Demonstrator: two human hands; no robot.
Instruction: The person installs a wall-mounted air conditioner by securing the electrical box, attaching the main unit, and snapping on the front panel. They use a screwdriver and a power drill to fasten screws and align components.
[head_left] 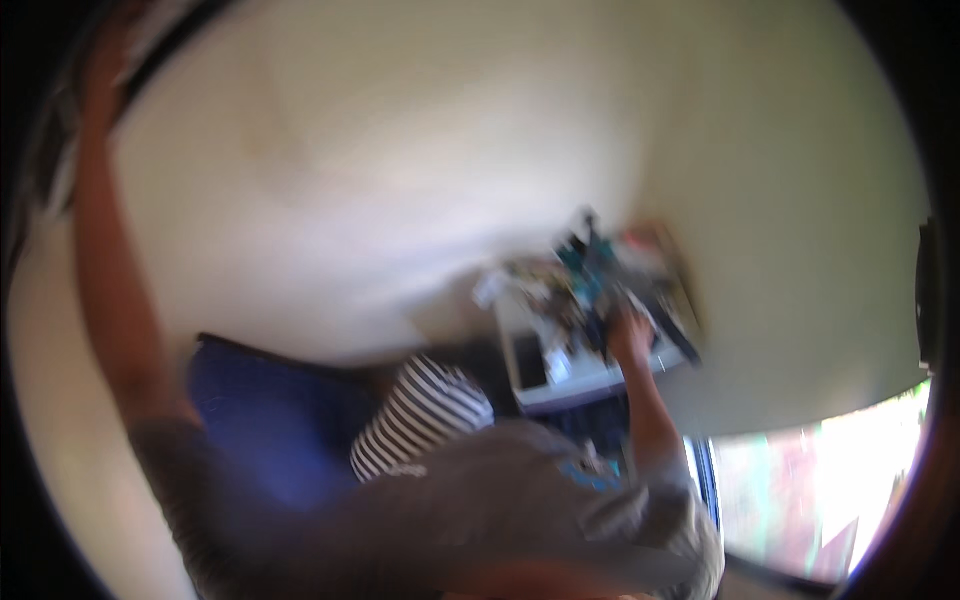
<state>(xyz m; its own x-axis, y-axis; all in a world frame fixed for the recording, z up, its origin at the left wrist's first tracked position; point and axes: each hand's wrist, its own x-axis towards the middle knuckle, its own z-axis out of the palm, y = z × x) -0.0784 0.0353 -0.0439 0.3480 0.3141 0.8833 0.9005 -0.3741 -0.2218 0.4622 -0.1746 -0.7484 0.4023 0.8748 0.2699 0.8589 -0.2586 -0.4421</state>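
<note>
My left arm is stretched out along the left side, with my left hand (112, 48) up at the dark rim beside a dark-edged thing (170, 45) on the wall. Shadow and blur hide its fingers. My right hand (630, 335) reaches into a heap of small things on a white-edged table (565, 393). Beside it are a teal-and-black object (590, 258) and a long dark object (672, 330), too smeared to name. Whether the right fingers grip any of these does not show.
A blue padded surface (265, 405) with a dark edge lies at the lower left. A black-and-white striped cloth item (425, 415) is beside it. Pale walls (400, 150) rise behind the table. Bright daylight comes through an opening (800, 490) at the lower right.
</note>
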